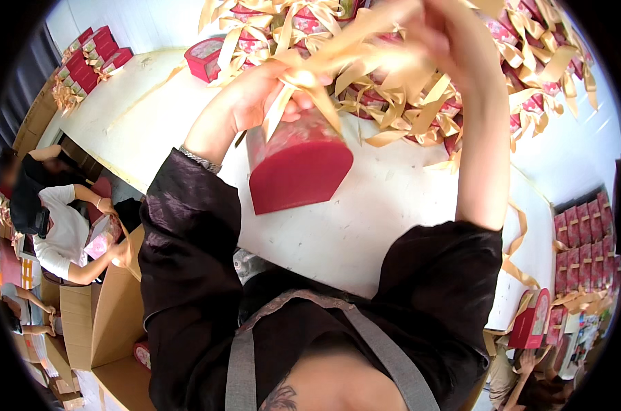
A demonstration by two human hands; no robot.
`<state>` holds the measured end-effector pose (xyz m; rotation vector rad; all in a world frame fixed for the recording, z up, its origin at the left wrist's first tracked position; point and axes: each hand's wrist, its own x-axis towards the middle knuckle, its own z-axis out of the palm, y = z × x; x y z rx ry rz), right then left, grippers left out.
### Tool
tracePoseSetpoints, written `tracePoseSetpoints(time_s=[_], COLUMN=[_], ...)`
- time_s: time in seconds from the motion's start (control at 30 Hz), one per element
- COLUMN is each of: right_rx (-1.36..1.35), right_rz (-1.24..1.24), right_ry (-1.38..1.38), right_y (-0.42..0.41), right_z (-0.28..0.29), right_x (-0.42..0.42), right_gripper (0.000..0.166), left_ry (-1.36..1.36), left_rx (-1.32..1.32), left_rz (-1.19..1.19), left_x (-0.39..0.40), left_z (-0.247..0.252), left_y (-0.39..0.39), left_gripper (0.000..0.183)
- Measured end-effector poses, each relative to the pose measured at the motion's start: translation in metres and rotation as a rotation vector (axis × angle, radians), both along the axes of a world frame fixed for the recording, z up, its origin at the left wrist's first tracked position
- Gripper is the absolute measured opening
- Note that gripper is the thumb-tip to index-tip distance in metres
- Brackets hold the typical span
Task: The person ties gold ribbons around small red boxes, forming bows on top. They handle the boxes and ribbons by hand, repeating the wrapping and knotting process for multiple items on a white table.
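A red gift box [301, 177] with a rounded top and floral paper rests on the white table before me. My left hand [272, 97] is at its upper end, fingers closed on a gold satin ribbon [318, 97] gathered at the box. Two tails of the ribbon hang over the floral side. Further up on the right, my right hand [436, 38] is blurred by motion. A length of the same ribbon stretches between both hands and appears pinched in the right one. My left hand hides part of the box's far end.
Many ribboned boxes [382, 103] are piled at the table's far side. A single red box [206, 59] stands left of them. Open cardboard cartons [117, 303] flank me on the left. Co-workers [66, 216] handle boxes nearby, and stacked boxes [582, 246] line the right.
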<state>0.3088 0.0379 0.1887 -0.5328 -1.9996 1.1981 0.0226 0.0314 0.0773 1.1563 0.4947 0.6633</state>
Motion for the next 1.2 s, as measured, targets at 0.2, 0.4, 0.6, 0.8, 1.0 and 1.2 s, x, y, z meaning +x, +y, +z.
tracePoseSetpoints(time_s=[0.2,0.4,0.6,0.8,1.0,1.2], right_rx=[0.028,-0.195,0.977,0.856,0.565,0.554], right_rz=[0.369,0.150,-0.680,-0.868,-0.258,-0.193], right_ry=[-0.236,-0.021,0.044,-0.496,-0.630,-0.322], right_y=[-0.016,0.034,0.054,0.073,0.049,0.031], right_z=[-0.054,-0.130,-0.109,-0.139,-0.204,-0.166], right_x=[-0.001,-0.102,-0.060,0.036,0.019,-0.057], right_gripper=[0.049,0.033,0.040,0.022,0.069,0.033], left_ry=[0.688,0.695,0.443,0.477,0.299,0.705], left_rx=[1.182,2.038,1.530,1.017,0.304,0.350], left_rz=[0.513,0.907,0.734,0.509,0.466,0.547], left_x=[0.008,0.014,-0.036,-0.091,-0.090,-0.049], left_z=[0.007,-0.007,-0.015,-0.057,-0.058,-0.049], left_y=[-0.025,-0.032,-0.051,-0.072,-0.066,-0.079], left_gripper=[0.015,0.020,0.016,0.015,0.029,0.040])
